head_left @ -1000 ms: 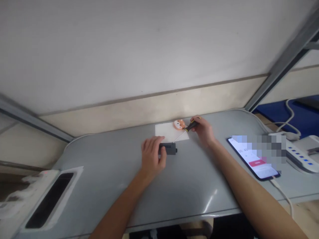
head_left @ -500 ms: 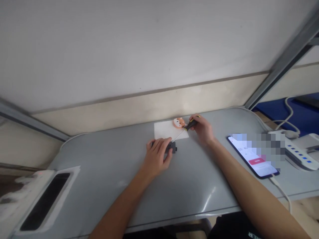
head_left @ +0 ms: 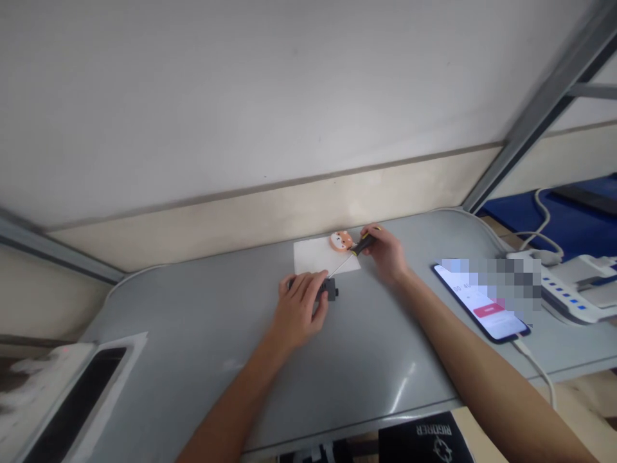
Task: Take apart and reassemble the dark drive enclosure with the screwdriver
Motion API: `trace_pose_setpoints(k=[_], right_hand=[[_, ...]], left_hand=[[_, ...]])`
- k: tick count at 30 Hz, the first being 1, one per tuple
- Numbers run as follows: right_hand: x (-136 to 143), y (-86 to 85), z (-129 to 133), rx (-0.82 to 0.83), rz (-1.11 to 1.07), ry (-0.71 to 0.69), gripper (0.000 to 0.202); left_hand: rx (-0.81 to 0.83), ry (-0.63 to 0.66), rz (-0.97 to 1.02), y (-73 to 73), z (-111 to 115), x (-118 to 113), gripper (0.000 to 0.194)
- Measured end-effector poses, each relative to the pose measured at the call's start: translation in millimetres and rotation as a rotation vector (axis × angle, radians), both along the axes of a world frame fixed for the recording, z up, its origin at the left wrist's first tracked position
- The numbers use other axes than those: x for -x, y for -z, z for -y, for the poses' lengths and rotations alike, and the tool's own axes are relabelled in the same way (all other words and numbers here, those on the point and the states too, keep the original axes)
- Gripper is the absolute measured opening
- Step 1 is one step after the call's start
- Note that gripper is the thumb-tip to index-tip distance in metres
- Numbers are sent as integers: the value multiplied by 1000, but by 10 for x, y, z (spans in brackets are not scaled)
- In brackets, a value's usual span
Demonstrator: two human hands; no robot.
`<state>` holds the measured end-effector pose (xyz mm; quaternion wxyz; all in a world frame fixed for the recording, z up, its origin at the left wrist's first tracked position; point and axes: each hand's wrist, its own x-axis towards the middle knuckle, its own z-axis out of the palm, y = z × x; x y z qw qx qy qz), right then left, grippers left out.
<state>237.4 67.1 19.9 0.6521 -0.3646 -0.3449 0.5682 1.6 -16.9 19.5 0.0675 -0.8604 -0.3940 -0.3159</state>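
My left hand [head_left: 303, 301] is closed around a small dark grey block-like device [head_left: 330, 289] and holds it on the desk. Its right end, with a short stub, sticks out past my fingers; the rest is hidden under them. My right hand [head_left: 384, 251] grips the black and yellow handle of a screwdriver [head_left: 365, 244]. The thin shaft slants down to the left, and its tip meets the device beside my left fingertips. Behind both hands a white sheet [head_left: 308, 254] lies flat, with an orange and white animal-face item [head_left: 341, 241] at its right side.
A phone [head_left: 486, 308] with a lit screen and a charging cable lies to the right, near a white power strip [head_left: 563, 292]. At the left is a dark flat panel [head_left: 80, 399] on white. A wall [head_left: 270, 206] closes off the grey desk [head_left: 193, 315] at the back.
The whole view has shifted slightly, and a black printed item now shows below the desk's front edge. Both hands keep their hold, with the screwdriver still against the device.
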Motion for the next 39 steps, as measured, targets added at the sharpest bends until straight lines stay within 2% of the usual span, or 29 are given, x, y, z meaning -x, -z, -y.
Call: trace_pose_setpoints(k=[11, 17, 22, 27, 33, 36, 39], right_hand=[[-11, 79, -24, -11, 4, -24, 15], [-49, 128, -62, -9, 14, -15, 15], [-82, 86, -62, -12, 15, 18, 15], [-76, 11, -41, 1, -3, 42, 16], [-78, 5, -53, -7, -9, 68, 17], [-99, 31, -77, -17, 5, 85, 17], [-135, 45, -106, -25, 20, 99, 19]], left_hand=[[-12, 15, -13, -25, -7, -6, 25], [-63, 31, -76, -55, -26, 21, 26], [-64, 7, -173, -100, -36, 54, 25], [-9, -1, -201, -82, -24, 52, 29], [30, 43, -78, -58, -7, 54, 32], [56, 72, 19, -103, -25, 120, 35], [154, 98, 69, -175, -70, 246, 37]])
